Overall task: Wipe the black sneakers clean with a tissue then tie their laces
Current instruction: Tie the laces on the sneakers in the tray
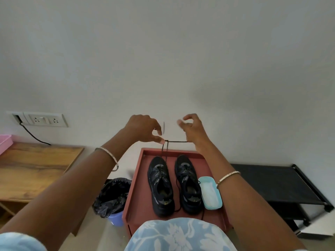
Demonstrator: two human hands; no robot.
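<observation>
At the bottom edge of the frame is a pale blue flowered garment [179,236], with both bare forearms reaching up from it, a thin bangle on each wrist. Just beyond stands a red tabletop [135,187] with a raised rim. On it the two black sneakers lie side by side, toes pointing away: the left-of-frame sneaker [159,185] and the right-of-frame sneaker [188,183], whose loose laces trail on the red surface. A teal tissue box [213,207] lies open, touching the outer side of the right-of-frame sneaker.

Lower left of the tabletop is a lilac bin [116,219] lined with a black bag. A wooden tabletop [36,169] fills the left side, a black rack [272,183] the right.

Higher up, at frame centre, the lace [165,151] rises from the left-of-frame sneaker to the left hand [145,129], whose grip pinches it between thumb and fingertip. From there it runs taut across to the right hand [194,131]; its fingers are curled and its grip appears closed on the lace end, though the contact is hidden beneath the hand.

Behind is a plain wall with a socket plate [43,120] at left.
</observation>
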